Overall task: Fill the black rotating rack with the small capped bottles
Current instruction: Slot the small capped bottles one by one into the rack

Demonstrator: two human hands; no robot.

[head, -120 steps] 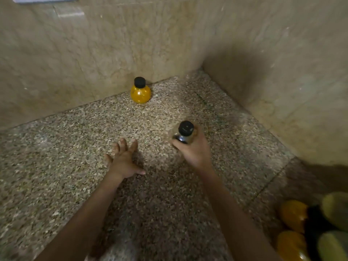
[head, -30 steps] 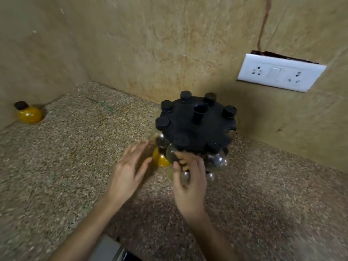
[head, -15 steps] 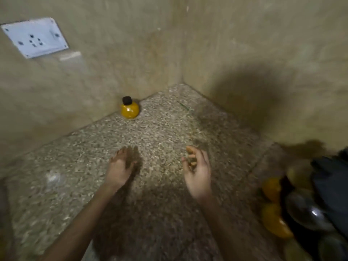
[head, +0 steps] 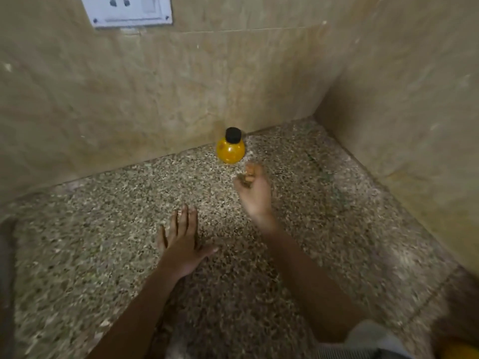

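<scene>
Grip loose and empty, the right hand [head: 255, 193] hovers near the yellow black-capped bottle [head: 230, 150], whose round body could roll if nudged.

One small round bottle [head: 230, 149], yellow with a black cap on, stands upright just beyond the curled fingers [head: 248, 174] of the right hand [head: 255, 195], slightly to their left, untouched.

Dim corner of a speckled stone counter [head: 90, 255].
Two beige, marble-veined walls [head: 404, 104] meet at the back right. A white switch-and-socket plate [head: 129, 10] sits high on the left-hand wall [head: 124, 99], cut off by the top edge. Shadow darkens the counter toward the near edge.
</scene>
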